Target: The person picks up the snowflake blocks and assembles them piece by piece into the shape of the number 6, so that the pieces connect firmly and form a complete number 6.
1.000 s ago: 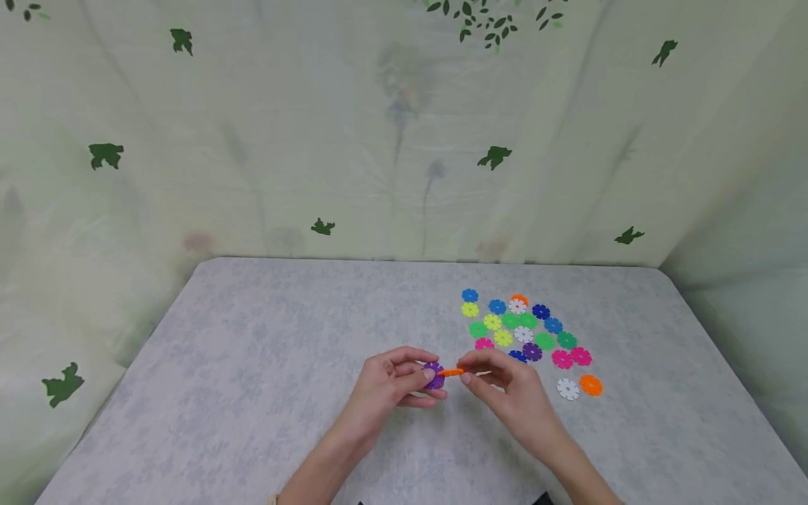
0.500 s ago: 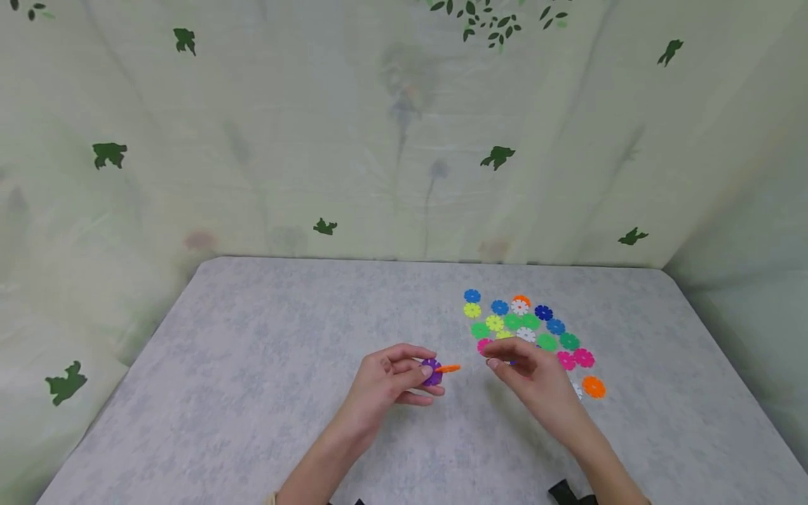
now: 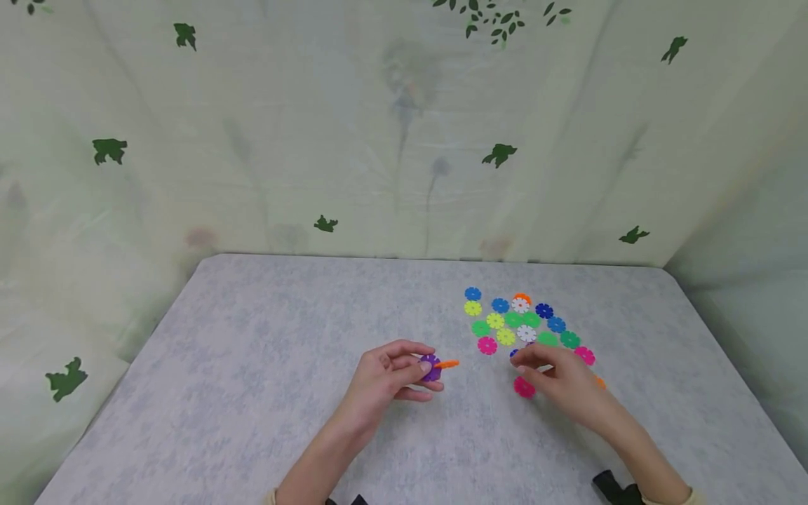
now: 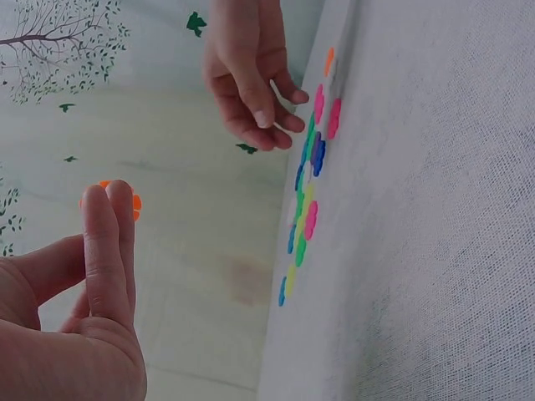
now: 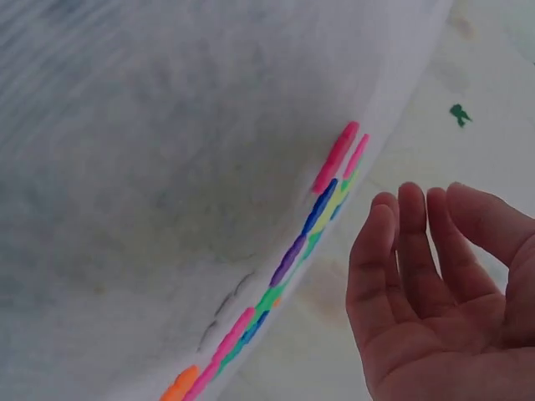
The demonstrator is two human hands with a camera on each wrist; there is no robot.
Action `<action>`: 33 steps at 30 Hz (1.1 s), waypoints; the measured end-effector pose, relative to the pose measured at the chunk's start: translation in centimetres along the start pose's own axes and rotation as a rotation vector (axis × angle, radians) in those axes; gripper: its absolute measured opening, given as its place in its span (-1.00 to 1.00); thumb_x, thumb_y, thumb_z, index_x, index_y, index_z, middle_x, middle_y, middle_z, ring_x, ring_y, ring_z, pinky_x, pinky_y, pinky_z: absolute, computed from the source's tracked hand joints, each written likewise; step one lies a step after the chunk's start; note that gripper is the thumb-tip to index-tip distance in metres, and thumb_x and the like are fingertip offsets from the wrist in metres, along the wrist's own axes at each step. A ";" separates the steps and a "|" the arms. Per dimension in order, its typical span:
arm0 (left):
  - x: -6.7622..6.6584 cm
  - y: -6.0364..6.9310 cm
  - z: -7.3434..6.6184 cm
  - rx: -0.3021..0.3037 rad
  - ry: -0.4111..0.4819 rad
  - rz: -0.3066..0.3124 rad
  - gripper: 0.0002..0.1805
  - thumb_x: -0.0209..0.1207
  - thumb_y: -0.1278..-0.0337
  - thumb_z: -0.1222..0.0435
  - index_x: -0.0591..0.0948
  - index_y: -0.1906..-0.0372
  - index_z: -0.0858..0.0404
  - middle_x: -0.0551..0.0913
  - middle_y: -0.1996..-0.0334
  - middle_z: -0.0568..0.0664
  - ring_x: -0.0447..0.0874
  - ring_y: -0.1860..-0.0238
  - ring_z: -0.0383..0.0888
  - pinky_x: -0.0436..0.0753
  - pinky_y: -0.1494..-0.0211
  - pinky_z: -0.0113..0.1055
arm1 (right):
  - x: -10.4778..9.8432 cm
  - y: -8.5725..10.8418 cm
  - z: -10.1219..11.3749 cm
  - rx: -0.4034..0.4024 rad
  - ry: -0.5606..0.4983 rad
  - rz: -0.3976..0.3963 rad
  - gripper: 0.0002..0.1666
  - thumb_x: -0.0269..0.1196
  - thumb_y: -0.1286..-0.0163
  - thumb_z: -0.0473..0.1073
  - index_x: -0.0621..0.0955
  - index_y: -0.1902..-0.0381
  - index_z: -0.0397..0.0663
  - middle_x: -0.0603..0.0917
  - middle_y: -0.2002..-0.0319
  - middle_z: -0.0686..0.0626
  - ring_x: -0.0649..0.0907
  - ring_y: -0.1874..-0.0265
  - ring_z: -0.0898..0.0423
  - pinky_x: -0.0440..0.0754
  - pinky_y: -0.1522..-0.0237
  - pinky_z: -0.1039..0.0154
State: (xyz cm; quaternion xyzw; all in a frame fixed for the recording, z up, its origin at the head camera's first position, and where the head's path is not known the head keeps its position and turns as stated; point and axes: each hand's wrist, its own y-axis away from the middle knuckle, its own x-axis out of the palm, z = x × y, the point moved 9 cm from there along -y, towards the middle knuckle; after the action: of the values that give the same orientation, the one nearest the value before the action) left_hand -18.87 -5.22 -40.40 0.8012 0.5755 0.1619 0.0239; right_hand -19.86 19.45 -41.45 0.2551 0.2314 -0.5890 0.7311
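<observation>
My left hand (image 3: 391,379) pinches a notched purple disc (image 3: 432,373) between thumb and fingers, above the table. An orange disc (image 3: 447,364), seen edge-on, is joined to the purple one and juts to the right. In the left wrist view, the orange disc (image 4: 136,205) shows partly behind the fingertips, while the purple one is hidden. Over the right side of the table, my right hand (image 3: 564,382) has loosely bent fingers with nothing between them, as the right wrist view of that hand (image 5: 443,292) shows. Nearest it lies a pink disc (image 3: 524,387).
Several loose notched discs lie flat at the right, among them a yellow disc (image 3: 506,337), a white disc (image 3: 527,333) and a green disc (image 3: 570,339). My right hand covers some. The grey table (image 3: 284,322) ends at a printed curtain (image 3: 265,140) behind.
My right hand has let go of the orange disc and moved right, over the loose discs. The joined discs stay in my left hand. A pink disc now shows below the right fingers.
</observation>
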 end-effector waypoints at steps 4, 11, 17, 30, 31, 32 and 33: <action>0.1 0.0 0.1 -0.002 0.005 0.009 -0.73 0.23 -0.26 0.38 0.59 -0.03 0.38 0.72 0.22 0.24 0.76 0.22 0.08 0.70 0.16 -0.13 | 0.3 -0.2 -1.2 0.020 0.041 0.076 -0.81 0.30 -0.34 -0.30 0.69 0.10 -0.01 0.68 0.15 0.06 0.62 0.20 0.12 0.65 0.17 0.21; 0.2 0.1 0.2 -0.025 0.034 0.025 -0.72 0.22 -0.27 0.39 0.59 -0.04 0.39 0.71 0.21 0.28 0.77 0.23 0.07 0.71 0.19 -0.15 | 1.0 -0.1 -2.3 -0.035 0.053 0.199 -0.67 0.34 -0.24 -0.36 0.69 0.04 0.01 0.66 0.08 0.07 0.60 0.06 0.01 0.63 0.05 0.02; 0.1 0.0 0.0 -0.027 0.036 0.021 -0.71 0.24 -0.27 0.36 0.60 -0.04 0.39 0.71 0.19 0.30 0.77 0.23 0.07 0.70 0.17 -0.14 | 1.2 -0.3 -3.0 -0.058 0.054 0.257 -0.59 0.39 -0.18 -0.36 0.67 0.01 0.05 0.62 0.02 0.06 0.56 -0.01 -0.03 0.60 0.10 0.18; 0.1 0.1 0.0 -0.020 0.038 0.025 -0.70 0.26 -0.24 0.35 0.60 -0.03 0.40 0.72 0.22 0.25 0.77 0.23 0.07 0.71 0.18 -0.14 | 1.4 -0.2 -1.9 -0.039 0.081 0.231 -0.67 0.37 -0.13 -0.45 0.63 0.23 0.04 0.57 0.25 0.07 0.53 0.21 0.05 0.57 0.20 0.18; 0.1 0.1 0.0 -0.019 0.039 0.026 -0.71 0.26 -0.25 0.36 0.60 -0.03 0.40 0.72 0.23 0.24 0.77 0.23 0.07 0.71 0.18 -0.14 | 1.4 -0.1 -1.8 -0.029 0.086 0.226 -0.68 0.37 -0.13 -0.45 0.63 0.26 0.05 0.58 0.28 0.07 0.54 0.22 0.05 0.58 0.20 0.16; 0.1 0.1 0.0 -0.017 0.041 0.028 -0.71 0.25 -0.25 0.37 0.60 -0.03 0.40 0.73 0.23 0.24 0.77 0.23 0.08 0.71 0.18 -0.14 | 1.3 -0.1 -1.9 -0.013 0.092 0.220 -0.69 0.37 -0.13 -0.44 0.63 0.29 0.07 0.58 0.30 0.08 0.54 0.23 0.06 0.58 0.20 0.15; 0.1 0.1 0.0 -0.015 0.040 0.030 -0.72 0.24 -0.26 0.38 0.60 -0.03 0.40 0.73 0.23 0.24 0.77 0.23 0.08 0.71 0.18 -0.14 | 1.3 -0.1 -1.9 0.001 0.098 0.215 -0.71 0.37 -0.14 -0.43 0.63 0.31 0.09 0.59 0.32 0.09 0.55 0.24 0.06 0.58 0.21 0.16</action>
State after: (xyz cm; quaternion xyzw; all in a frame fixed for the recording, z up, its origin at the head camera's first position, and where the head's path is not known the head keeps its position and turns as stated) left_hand -18.73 -5.15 -40.32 0.8062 0.5625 0.1826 0.0157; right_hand -19.76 19.68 -43.73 0.3072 0.2380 -0.4942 0.7776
